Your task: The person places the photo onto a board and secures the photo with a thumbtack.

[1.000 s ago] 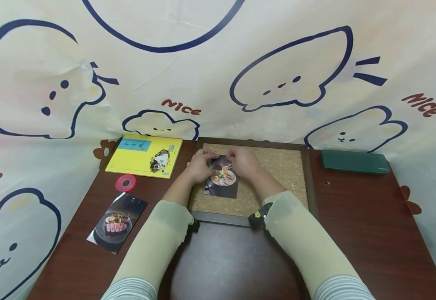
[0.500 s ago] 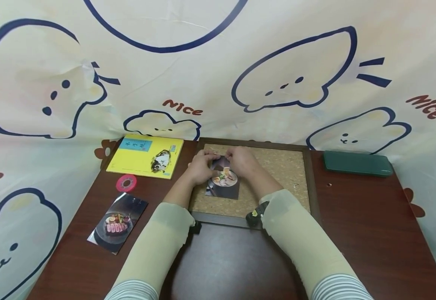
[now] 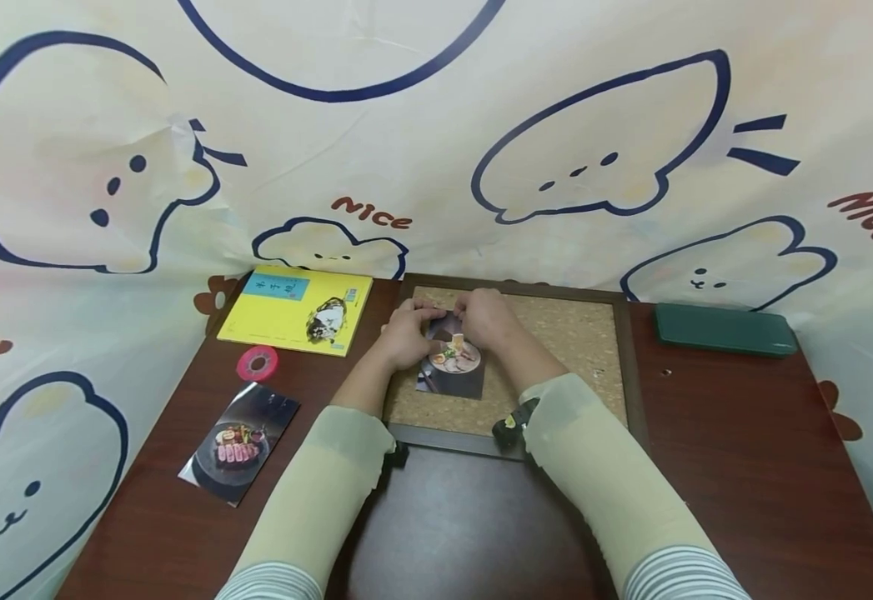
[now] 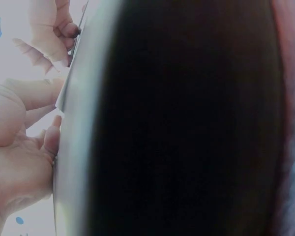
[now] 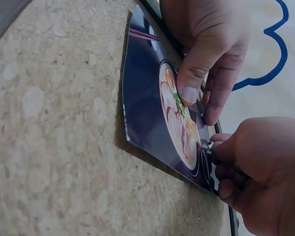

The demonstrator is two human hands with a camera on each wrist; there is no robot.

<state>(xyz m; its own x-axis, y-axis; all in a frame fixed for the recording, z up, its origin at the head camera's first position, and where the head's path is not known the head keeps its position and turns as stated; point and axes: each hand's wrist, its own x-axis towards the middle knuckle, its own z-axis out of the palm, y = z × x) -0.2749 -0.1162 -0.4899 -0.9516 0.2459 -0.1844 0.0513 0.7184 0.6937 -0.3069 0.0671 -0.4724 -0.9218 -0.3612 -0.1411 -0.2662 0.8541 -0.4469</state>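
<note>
A photo of a noodle bowl (image 3: 457, 379) lies on the left part of a brown-framed cork board (image 3: 436, 412), its near edge lifted off the cork in the right wrist view. My left hand (image 3: 408, 335) presses the photo with its thumb and outstretched fingers. At the photo's top edge my right hand (image 3: 487, 318) pinches a small shiny pushpin (image 5: 210, 146) between thumb and fingertips, its point hidden. In the left wrist view, a dark blur covers most of the picture; the left hand (image 4: 19, 147) and right hand (image 4: 46, 27) show at its left side.
Left of the board are a yellow book (image 3: 286, 321), a pink tape roll (image 3: 258, 363) and a second photo of sliced meat (image 3: 237, 450). A dark green case (image 3: 724, 328) lies at the right. A tiny shiny object (image 3: 666, 372) sits on the table near the board.
The head view has swung slightly left. Both hands stay in place on the photo, with the right hand still pinching at its top edge.
</note>
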